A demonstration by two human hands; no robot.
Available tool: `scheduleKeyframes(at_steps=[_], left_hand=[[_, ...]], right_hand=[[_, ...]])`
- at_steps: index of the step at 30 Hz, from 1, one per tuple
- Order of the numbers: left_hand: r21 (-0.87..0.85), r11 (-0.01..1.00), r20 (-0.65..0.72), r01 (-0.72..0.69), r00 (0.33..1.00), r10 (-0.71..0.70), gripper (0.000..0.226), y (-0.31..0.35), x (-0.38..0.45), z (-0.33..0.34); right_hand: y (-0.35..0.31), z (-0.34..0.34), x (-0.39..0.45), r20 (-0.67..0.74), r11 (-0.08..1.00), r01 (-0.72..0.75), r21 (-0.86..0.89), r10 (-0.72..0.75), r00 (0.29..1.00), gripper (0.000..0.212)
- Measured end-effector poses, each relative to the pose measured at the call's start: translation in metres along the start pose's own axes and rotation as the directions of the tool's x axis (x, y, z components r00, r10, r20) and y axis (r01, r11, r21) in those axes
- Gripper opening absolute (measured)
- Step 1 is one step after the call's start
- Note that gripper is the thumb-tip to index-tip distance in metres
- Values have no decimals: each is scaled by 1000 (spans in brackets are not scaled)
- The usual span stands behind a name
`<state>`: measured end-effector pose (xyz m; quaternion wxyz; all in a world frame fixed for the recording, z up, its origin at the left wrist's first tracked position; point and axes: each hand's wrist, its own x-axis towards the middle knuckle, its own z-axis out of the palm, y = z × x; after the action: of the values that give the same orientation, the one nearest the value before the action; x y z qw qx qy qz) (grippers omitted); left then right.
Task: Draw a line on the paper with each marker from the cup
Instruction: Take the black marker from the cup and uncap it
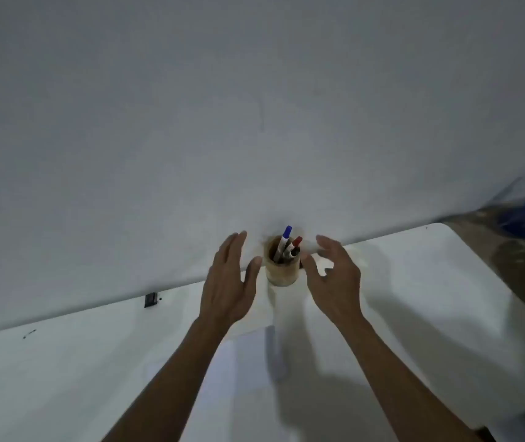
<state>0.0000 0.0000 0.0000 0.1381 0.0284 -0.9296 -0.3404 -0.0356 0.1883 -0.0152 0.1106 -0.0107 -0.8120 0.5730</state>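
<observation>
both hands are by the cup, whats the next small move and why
Probably close the right hand on the blue-capped marker and lift it out. It stands tallest in the wooden cup, both hands are open and empty, and the left hand could steady the cup.

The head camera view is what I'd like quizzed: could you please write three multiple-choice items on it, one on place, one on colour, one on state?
1. Where does the cup stand?
A. At the table's far edge, by the wall
B. On the floor
C. At the near edge

2. Which cap colours show among the markers?
A. Green, yellow
B. Blue, red
C. Orange, pink

3. How are the hands?
A. Both gripping markers
B. One writing
C. Open, empty, either side of the cup

Answers: 1 A, the cup sits against the wall; 2 B, both caps stick up; 3 C, the left hand and right hand have spread fingers.
</observation>
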Motion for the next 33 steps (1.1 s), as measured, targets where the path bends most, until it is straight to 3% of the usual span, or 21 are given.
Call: scheduleKeyframes(at_steps=[5, 16, 25, 33], left_hand=[[-58, 989, 80, 139, 988, -134, 57, -7, 10, 38], [-221, 972, 94, 84, 993, -65, 51, -6, 29, 72], [-259, 962, 38, 87, 996, -80, 54, -15, 24, 83], [-327, 942, 27, 71, 997, -66, 52, -16, 23, 85]], right_hand=[[23, 17, 16, 22, 993, -113, 29, 113, 993, 25], [36, 38, 31, 6, 974, -195, 118, 196, 981, 22], [31, 43, 27, -43, 988, -126, 93, 131, 990, 15], [-10, 10, 36, -185, 956, -67, 287, 124, 975, 7]])
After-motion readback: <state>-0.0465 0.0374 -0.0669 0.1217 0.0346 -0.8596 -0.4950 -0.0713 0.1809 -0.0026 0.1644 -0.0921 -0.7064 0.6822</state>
